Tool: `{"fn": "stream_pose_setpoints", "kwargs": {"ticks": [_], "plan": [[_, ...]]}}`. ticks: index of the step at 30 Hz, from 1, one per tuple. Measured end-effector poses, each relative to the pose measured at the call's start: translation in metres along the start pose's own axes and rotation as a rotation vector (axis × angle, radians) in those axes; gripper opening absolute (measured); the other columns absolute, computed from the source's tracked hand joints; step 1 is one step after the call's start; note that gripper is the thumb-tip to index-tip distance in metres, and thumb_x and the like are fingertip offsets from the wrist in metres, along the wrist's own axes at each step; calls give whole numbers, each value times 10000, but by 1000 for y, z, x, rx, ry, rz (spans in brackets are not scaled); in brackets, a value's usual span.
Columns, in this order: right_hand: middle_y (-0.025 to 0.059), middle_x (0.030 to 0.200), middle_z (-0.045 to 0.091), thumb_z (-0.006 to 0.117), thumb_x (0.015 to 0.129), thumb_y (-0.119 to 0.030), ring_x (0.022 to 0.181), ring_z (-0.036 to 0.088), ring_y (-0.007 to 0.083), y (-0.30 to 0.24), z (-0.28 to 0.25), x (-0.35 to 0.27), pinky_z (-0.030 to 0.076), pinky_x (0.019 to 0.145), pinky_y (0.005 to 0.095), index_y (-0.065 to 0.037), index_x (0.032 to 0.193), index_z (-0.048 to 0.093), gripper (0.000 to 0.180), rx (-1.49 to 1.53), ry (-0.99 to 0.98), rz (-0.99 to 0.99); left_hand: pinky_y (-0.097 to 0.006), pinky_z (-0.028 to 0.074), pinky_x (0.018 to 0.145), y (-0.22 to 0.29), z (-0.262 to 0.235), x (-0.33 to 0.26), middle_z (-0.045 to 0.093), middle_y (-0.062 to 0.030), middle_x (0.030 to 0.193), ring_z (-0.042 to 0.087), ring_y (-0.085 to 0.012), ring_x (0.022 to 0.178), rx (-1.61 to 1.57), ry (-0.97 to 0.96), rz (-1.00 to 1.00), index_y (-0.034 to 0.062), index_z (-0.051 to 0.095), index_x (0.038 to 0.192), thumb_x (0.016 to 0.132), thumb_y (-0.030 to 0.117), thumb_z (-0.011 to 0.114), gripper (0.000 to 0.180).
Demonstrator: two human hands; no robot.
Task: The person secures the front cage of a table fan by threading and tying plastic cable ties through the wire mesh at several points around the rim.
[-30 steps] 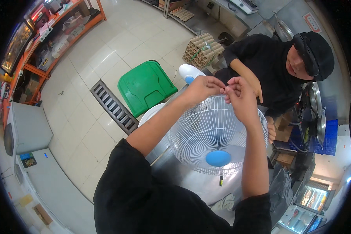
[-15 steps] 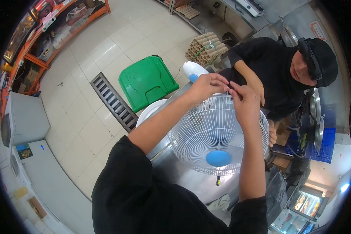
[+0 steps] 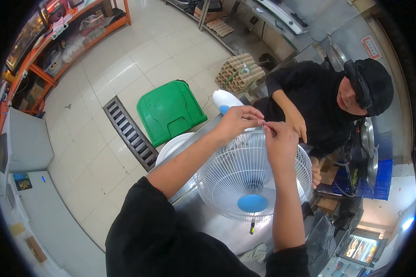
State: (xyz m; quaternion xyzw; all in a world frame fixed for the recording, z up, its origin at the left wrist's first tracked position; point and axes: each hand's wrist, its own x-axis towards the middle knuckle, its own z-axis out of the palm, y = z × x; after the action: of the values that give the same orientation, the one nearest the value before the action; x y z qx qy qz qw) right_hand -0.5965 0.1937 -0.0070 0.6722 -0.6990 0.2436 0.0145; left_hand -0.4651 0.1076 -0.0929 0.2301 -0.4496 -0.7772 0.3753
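Observation:
A white wire fan guard (image 3: pixel 235 161) with a blue round centre (image 3: pixel 253 203) lies in front of me on the metal table. At its far rim my left hand (image 3: pixel 240 122) and my right hand (image 3: pixel 282 138) meet, thumbs and fingers pinched together. Whatever is between the fingertips is too small to make out. A co-worker's hand (image 3: pixel 315 173) rests at the guard's right edge, while that person's other arm (image 3: pixel 291 113) reaches down just beyond my right hand. Behind my left hand shows a white fan part with blue trim (image 3: pixel 225 99).
A black-and-yellow tool (image 3: pixel 253 227) lies on the metal table (image 3: pixel 208 226) near the guard. Beyond it stand a green bin lid (image 3: pixel 171 111) and stacked egg trays (image 3: pixel 239 73). The co-worker (image 3: pixel 319 92) is close on the right; a dark plastic bag (image 3: pixel 321 233) lies near my right elbow.
The whole view has shifted slightly, so the scene sits lower and a little left. Both hands stay pinched together at the guard's far rim.

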Motion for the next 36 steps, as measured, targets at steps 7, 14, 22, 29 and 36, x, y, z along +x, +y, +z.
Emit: {"fn": "stream_pose_setpoints", "kwargs": {"ticks": [7,14,22,29,36], "plan": [[123,823,679,715,842,-69,783,666,313,-8,1,4,509,730,421,-18,859,715,54,-4,26,33,-269,535,820,2,-2,1,743,-118,1009,688,-150,938,2,3,-8,-36,716,1061,886,88,754,217],[110,823,689,717,840,-59,760,673,301,-7,-1,6,506,684,412,-30,869,724,42,-36,17,-37,-279,522,872,3,-2,6,739,-110,993,686,-141,940,3,-33,-34,-43,709,1075,894,109,745,239],[107,792,702,739,845,-71,750,688,277,-21,-9,13,503,664,410,-32,969,654,155,35,-62,135,-239,476,779,12,-17,14,731,-50,1003,645,-110,912,45,-227,-135,3,729,1080,897,171,745,250],[153,782,681,716,864,-70,748,676,341,-10,1,13,497,661,440,-19,907,587,145,-2,-87,32,-230,377,647,12,-19,20,694,16,968,529,-51,806,113,-177,-334,65,754,1034,915,242,724,215],[156,804,673,691,843,-58,790,668,348,-3,7,14,503,696,453,-14,825,631,76,-13,-23,-9,-232,367,666,18,-18,29,666,47,932,530,-46,839,120,-179,-362,96,743,972,928,206,697,127]]}}
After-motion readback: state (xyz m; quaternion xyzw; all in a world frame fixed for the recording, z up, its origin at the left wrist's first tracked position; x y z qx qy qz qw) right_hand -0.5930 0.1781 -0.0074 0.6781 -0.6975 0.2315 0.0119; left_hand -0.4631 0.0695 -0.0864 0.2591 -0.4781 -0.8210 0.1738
